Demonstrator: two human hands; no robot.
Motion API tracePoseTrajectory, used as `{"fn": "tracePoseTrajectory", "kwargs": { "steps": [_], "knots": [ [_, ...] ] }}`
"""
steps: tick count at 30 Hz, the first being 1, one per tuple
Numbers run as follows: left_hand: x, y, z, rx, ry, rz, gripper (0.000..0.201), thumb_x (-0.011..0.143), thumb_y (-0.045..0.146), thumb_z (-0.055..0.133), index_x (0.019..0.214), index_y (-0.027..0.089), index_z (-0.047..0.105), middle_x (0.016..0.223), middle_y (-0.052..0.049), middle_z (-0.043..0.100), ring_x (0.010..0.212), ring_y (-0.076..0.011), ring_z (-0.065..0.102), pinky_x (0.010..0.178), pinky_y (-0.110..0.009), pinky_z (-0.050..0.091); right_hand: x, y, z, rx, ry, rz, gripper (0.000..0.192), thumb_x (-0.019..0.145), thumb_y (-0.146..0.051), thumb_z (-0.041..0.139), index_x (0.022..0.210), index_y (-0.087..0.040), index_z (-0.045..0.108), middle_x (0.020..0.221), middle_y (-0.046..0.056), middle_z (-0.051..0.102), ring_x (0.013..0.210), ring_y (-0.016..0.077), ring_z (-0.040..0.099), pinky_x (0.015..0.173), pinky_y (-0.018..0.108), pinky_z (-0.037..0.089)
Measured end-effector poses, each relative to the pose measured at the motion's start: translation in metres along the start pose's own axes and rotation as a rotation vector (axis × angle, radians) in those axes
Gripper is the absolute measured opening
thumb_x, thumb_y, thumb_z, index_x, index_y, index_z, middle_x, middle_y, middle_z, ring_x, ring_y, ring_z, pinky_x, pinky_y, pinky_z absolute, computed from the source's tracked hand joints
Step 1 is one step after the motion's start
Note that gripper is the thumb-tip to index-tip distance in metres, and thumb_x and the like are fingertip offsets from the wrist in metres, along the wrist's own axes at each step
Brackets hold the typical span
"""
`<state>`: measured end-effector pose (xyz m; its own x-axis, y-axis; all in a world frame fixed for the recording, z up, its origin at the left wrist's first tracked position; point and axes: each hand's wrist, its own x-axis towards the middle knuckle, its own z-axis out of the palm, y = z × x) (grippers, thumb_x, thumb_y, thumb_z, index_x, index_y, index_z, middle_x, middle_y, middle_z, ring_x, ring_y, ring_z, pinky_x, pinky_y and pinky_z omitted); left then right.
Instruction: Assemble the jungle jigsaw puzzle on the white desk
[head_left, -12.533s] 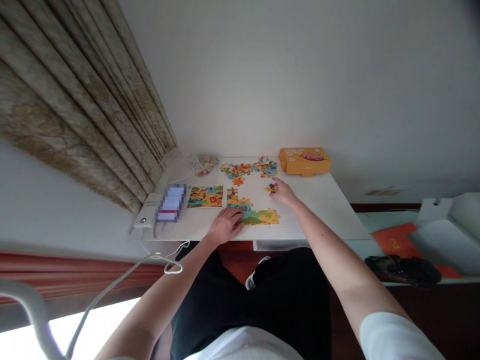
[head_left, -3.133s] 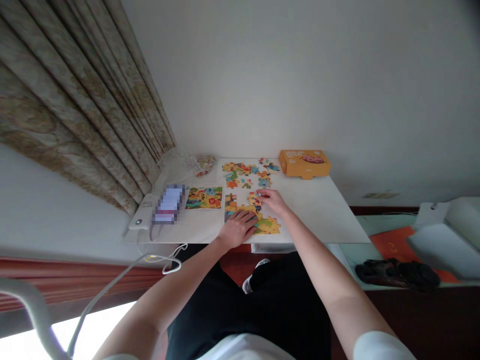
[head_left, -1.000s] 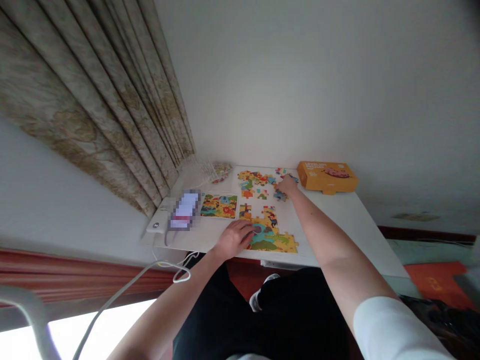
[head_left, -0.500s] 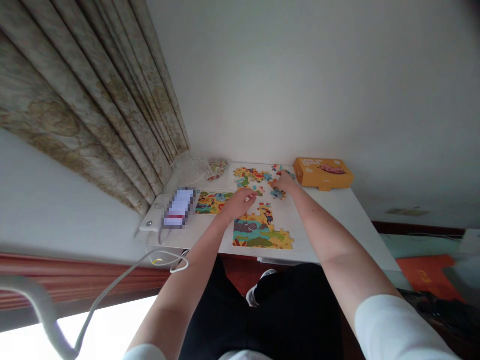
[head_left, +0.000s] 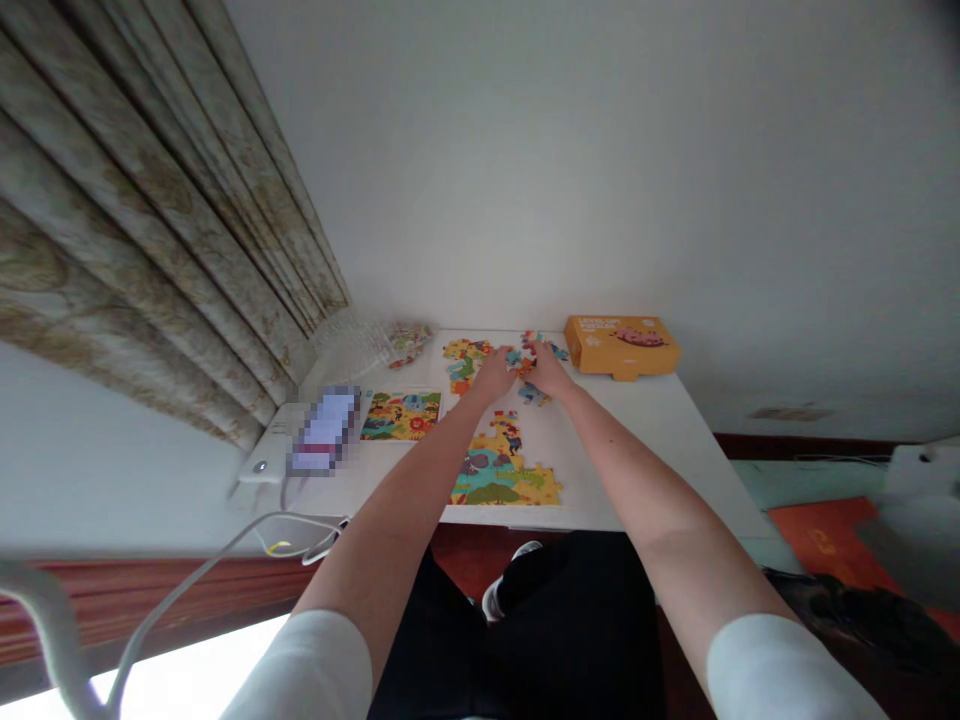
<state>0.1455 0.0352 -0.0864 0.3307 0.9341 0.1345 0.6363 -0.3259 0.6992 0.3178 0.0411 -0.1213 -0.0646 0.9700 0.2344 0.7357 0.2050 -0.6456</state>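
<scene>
The colourful cardboard jigsaw puzzle with cartoon animals [head_left: 504,470] lies on the white rectangular table [head_left: 645,430], at the near edge of it, and it is only partly made: the joined block shows a grey animal, blue water and green ground, with a narrow column of pieces that goes up from it towards the far side, and its top and right outline are still stepped. I judge that perhaps a half of the picture is put together and the rest remains. Beyond this joined block, nearer to the wall, the loose puzzle pieces [head_left: 461,360] are spread in a small heap, not yet connected. Both hands are there, among these pieces: the left hand [head_left: 495,374] and the right hand [head_left: 546,372] come close together, with curled fingers, and they seem to pinch one or two small pieces between them, but it is too small to tell exactly what each hand has. To the left of the joined block lies the small printed reference picture of the puzzle [head_left: 401,415], and further left a blurred phone on a white flat device [head_left: 315,440]. To the right of the loose pieces, at the far corner of the table, stands the closed orange cardboard puzzle box [head_left: 621,345]. Far left of the loose pieces lies a clear plastic bag [head_left: 375,340], beside the patterned beige curtain [head_left: 150,260].
</scene>
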Motion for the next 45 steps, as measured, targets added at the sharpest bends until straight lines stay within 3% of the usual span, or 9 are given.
{"fn": "tracePoseTrajectory", "kwargs": {
  "steps": [4, 8, 11, 14, 18, 26, 34, 39, 45],
  "knots": [
    [0.017, 0.006, 0.006, -0.072, -0.082, -0.043, 0.050, 0.090, 0.011, 0.061, 0.140, 0.011, 0.061, 0.131, -0.018, 0.072, 0.121, -0.0246, 0.067, 0.109, -0.037, 0.048, -0.010, -0.007, 0.001, 0.025, 0.026, -0.171, 0.071, 0.069, 0.002, 0.054, 0.136, -0.022, 0.054, 0.134, 0.012, 0.053, 0.119, 0.0234, 0.061, 0.105, 0.041, 0.053],
    [0.027, 0.008, 0.002, -0.110, -0.128, -0.039, 0.022, 0.089, 0.012, 0.062, 0.104, 0.014, 0.078, 0.097, -0.010, 0.079, 0.093, -0.0215, 0.071, 0.095, -0.035, 0.053, -0.021, -0.011, -0.002, 0.049, 0.146, -0.173, 0.066, 0.077, -0.002, 0.053, 0.139, -0.024, 0.051, 0.136, 0.011, 0.053, 0.123, 0.0232, 0.059, 0.108, 0.042, 0.052],
    [0.027, 0.008, -0.004, -0.162, 0.002, -0.072, 0.014, 0.088, 0.011, 0.064, 0.094, 0.014, 0.077, 0.093, -0.008, 0.077, 0.089, -0.0193, 0.069, 0.090, -0.032, 0.053, -0.040, -0.012, -0.004, 0.028, 0.297, -0.069, 0.056, 0.085, -0.017, 0.064, 0.140, -0.023, 0.052, 0.134, 0.014, 0.056, 0.122, 0.0273, 0.059, 0.107, 0.047, 0.053],
    [0.021, 0.010, -0.009, -0.310, 0.227, -0.178, 0.026, 0.089, 0.011, 0.064, 0.114, 0.014, 0.072, 0.094, -0.007, 0.074, 0.084, -0.0162, 0.068, 0.082, -0.028, 0.053, -0.072, -0.016, -0.003, -0.081, 0.237, -0.024, 0.042, 0.091, -0.033, 0.067, 0.131, -0.021, 0.063, 0.130, 0.016, 0.061, 0.122, 0.0317, 0.059, 0.104, 0.049, 0.052],
    [0.000, 0.017, -0.011, -0.515, 0.343, -0.239, 0.053, 0.088, 0.007, 0.060, 0.139, 0.019, 0.060, 0.099, -0.004, 0.070, 0.079, -0.0126, 0.067, 0.079, -0.026, 0.055, -0.105, -0.020, 0.002, -0.263, 0.080, -0.026, 0.032, 0.099, -0.037, 0.059, 0.126, -0.026, 0.072, 0.136, 0.014, 0.066, 0.124, 0.0340, 0.060, 0.105, 0.054, 0.047],
    [-0.087, 0.006, -0.043, -0.800, 0.175, -0.244, 0.050, 0.079, 0.010, 0.067, 0.127, 0.021, 0.063, 0.110, -0.003, 0.065, 0.074, -0.0096, 0.068, 0.076, -0.030, 0.063, -0.108, -0.019, -0.003, -0.256, 0.186, 0.029, 0.032, 0.101, -0.030, 0.052, 0.120, -0.021, 0.076, 0.141, 0.017, 0.066, 0.129, 0.0345, 0.060, 0.108, 0.056, 0.047],
    [-0.153, -0.033, -0.064, -0.646, 0.058, -0.387, 0.027, 0.076, 0.018, 0.076, 0.099, 0.021, 0.061, 0.076, 0.004, 0.063, 0.063, -0.0114, 0.063, 0.058, -0.021, 0.049, -0.185, -0.059, 0.005, -0.129, 0.052, -0.120, 0.035, 0.100, -0.047, 0.060, 0.123, -0.023, 0.072, 0.137, 0.015, 0.068, 0.133, 0.0305, 0.060, 0.115, 0.053, 0.045],
    [-0.146, -0.032, -0.057, -0.490, 0.014, -0.320, 0.021, 0.079, 0.019, 0.070, 0.099, 0.021, 0.062, 0.068, 0.005, 0.062, 0.058, -0.0115, 0.055, 0.055, -0.022, 0.040, -0.207, -0.073, 0.002, -0.221, -0.096, -0.101, 0.051, 0.102, -0.053, 0.056, 0.147, -0.030, 0.059, 0.158, 0.011, 0.054, 0.147, 0.0314, 0.049, 0.124, 0.062, 0.031],
    [-0.122, -0.034, -0.050, -0.268, 0.028, -0.219, 0.031, 0.078, 0.019, 0.068, 0.109, 0.018, 0.073, 0.074, 0.002, 0.064, 0.070, -0.0156, 0.060, 0.069, -0.026, 0.048, -0.208, -0.082, 0.001, -0.328, -0.162, -0.105, 0.050, 0.102, -0.052, 0.056, 0.146, -0.029, 0.061, 0.159, 0.009, 0.053, 0.150, 0.0348, 0.044, 0.124, 0.065, 0.026]
  ]
}}
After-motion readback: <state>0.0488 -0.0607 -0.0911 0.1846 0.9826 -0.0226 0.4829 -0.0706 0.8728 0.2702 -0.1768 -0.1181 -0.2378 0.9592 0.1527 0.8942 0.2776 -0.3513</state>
